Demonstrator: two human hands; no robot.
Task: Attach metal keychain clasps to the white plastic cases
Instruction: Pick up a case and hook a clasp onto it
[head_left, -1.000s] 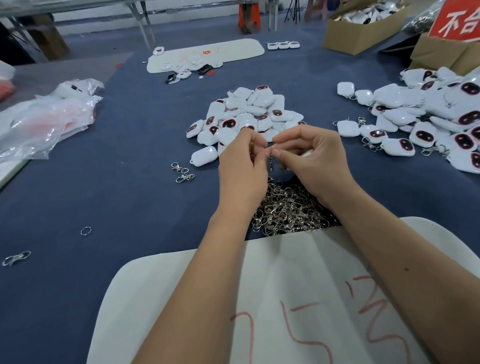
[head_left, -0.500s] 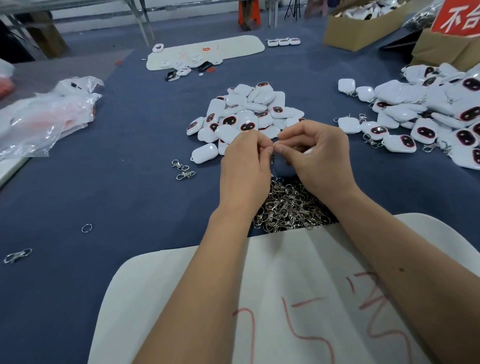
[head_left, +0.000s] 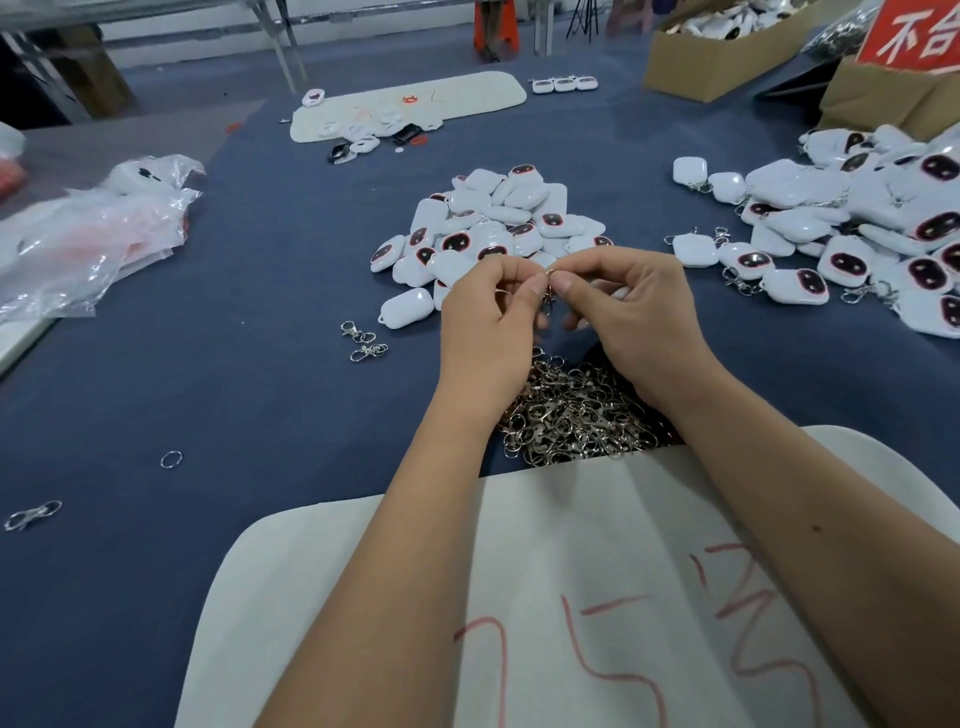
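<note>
The blue felt table (head_left: 208, 364) carries 2 white boards: 1 near board (head_left: 597, 571) with red marks under the forearms, and 1 far board (head_left: 467, 96). At the far right stand 2 cardboard boxes (head_left: 727, 62). 1 heap of clear plastic bags (head_left: 93, 239) lies at left. White plastic cases form 2 piles: a centre pile (head_left: 498, 218) and a larger right pile (head_left: 857, 234) with clasps attached; the number in each cannot be counted. 3 cases (head_left: 563, 84) sit in a row beside the far board. 1 heap of metal clasps (head_left: 571, 415) lies beneath the wrists. 2 loose clasps (head_left: 363, 340) lie left of the hands, 1 clasp (head_left: 32, 514) and 1 split ring (head_left: 171, 459) further left. The left hand (head_left: 488, 322) and right hand (head_left: 639, 306) pinch 1 keychain clasp (head_left: 548, 299) between their fingertips, above the clasp heap.
</note>
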